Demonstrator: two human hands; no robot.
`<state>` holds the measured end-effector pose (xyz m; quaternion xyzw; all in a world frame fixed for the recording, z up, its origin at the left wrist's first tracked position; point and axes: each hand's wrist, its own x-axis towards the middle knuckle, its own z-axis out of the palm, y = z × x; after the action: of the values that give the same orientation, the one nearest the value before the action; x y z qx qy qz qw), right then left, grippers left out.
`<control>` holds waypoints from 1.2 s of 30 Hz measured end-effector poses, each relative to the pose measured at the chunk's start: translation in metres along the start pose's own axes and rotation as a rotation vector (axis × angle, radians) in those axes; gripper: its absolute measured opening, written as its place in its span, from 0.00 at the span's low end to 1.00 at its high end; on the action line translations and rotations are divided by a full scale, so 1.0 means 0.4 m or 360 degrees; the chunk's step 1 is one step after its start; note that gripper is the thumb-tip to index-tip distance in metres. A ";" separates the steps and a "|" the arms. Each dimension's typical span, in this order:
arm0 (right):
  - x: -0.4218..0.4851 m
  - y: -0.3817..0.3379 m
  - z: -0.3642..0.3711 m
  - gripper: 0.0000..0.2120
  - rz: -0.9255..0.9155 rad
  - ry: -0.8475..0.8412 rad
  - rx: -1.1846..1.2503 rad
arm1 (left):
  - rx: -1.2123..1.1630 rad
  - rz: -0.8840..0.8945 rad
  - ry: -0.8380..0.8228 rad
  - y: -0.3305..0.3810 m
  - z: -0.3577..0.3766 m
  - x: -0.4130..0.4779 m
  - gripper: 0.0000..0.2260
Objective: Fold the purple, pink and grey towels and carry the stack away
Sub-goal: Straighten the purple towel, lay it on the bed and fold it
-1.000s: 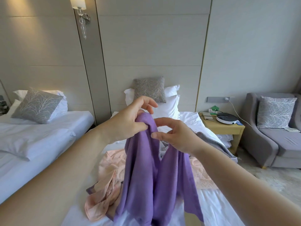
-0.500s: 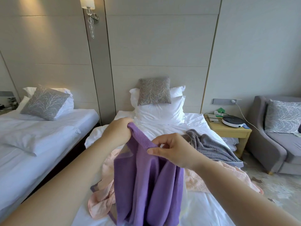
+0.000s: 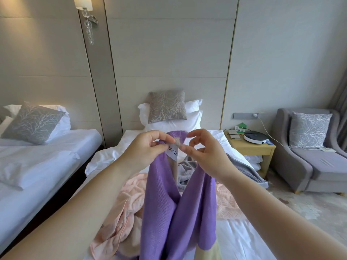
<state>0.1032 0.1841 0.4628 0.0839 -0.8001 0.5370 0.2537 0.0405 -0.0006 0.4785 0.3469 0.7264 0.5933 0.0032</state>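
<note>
Nothing folded yet tbh. Left hand (image 3: 148, 147) & right hand (image 3: 208, 156) pinch purple towel (image 3: 169, 212) over bed (image 3: 244, 241); pink towel (image 3: 129, 199), grey towel (image 3: 242, 169) heaped there.

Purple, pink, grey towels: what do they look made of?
Purple towel: fine-ribbed knit or microfibre by the look, matte; fine parallel lines, soft drape. Pink towel: thin matte cloth, maybe cotton; tightly crinkled surface. Grey towel: thicker matte ribbed cloth, heavy folds; fibre unclear.

Bare sheet on the bed (image 3: 105, 160) runs open up to the pillows (image 3: 169, 126). Mid-bed cluttered: pink towel (image 3: 131, 201) left, grey towel (image 3: 242, 169) right, hanging purple towel (image 3: 161, 203) blocks centre. Dark aisle (image 3: 62, 192) along left edge; nightstand (image 3: 251, 147) crowds right.
</note>
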 end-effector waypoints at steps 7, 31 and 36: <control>0.028 -0.040 0.007 0.11 -0.0053 0.0145 0.0113 | 0.0263 -0.0095 -0.0301 -0.050 0.095 -0.023 0.11; 0.011 -0.026 -0.053 0.07 -0.0010 -0.0572 -0.0240 | 0.0013 -0.0247 -0.0104 -0.023 0.040 -0.020 0.17; 0.029 -0.035 -0.043 0.06 -0.0025 -0.0615 -0.0311 | 0.0192 -0.0130 0.0003 -0.038 0.110 -0.030 0.05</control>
<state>0.1045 0.1956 0.4848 0.1666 -0.8814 0.4288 0.1069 0.0602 0.0301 0.4474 0.3159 0.7744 0.5481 0.0056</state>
